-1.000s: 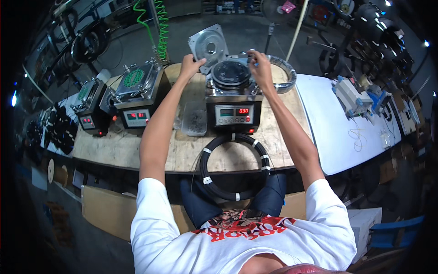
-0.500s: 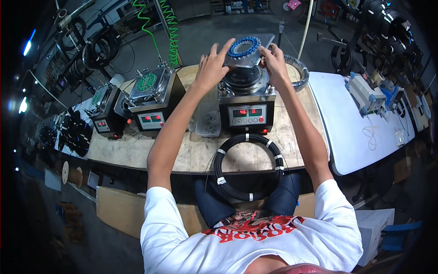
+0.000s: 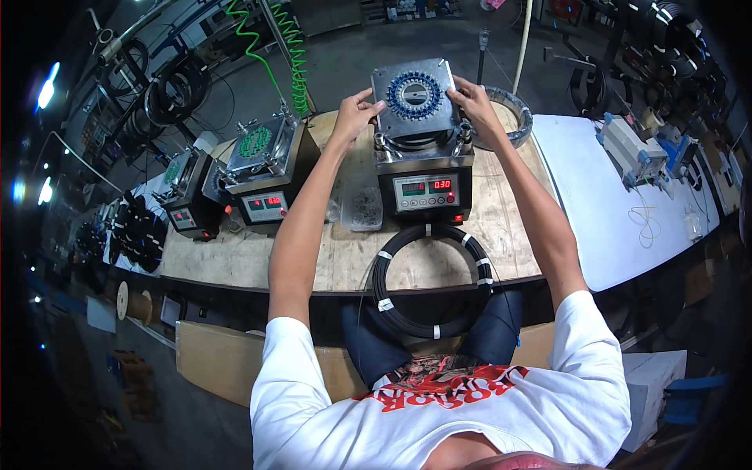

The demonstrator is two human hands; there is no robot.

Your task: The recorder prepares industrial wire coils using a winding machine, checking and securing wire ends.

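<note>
A square metal plate (image 3: 439, 123) carries a ring of small blue connectors (image 3: 415, 95) around a round opening. It sits over the top of a black and steel benchtop machine (image 3: 427, 174) with a lit red display. My left hand (image 3: 356, 117) pinches the plate's left edge, thumb on top and fingers curled at the side. Closed on the right edge is my right hand (image 3: 475, 107), its thumb also on the upper face. The plate hides most of the machine's round top; whether it rests there I cannot tell.
Two similar machines with green connector rings (image 3: 255, 142) stand to the left. A clear tray (image 3: 362, 210) lies beside the near machine. A black cable coil (image 3: 381, 274) leans at the table's front edge; another coil (image 3: 521, 117) lies behind right. Grey equipment (image 3: 627, 149) stands on the white table.
The plate has gone from tilted to lying more squarely toward me, lower over the machine. My left hand's spread fingers have drawn in along its edge. The machine displays read differently.
</note>
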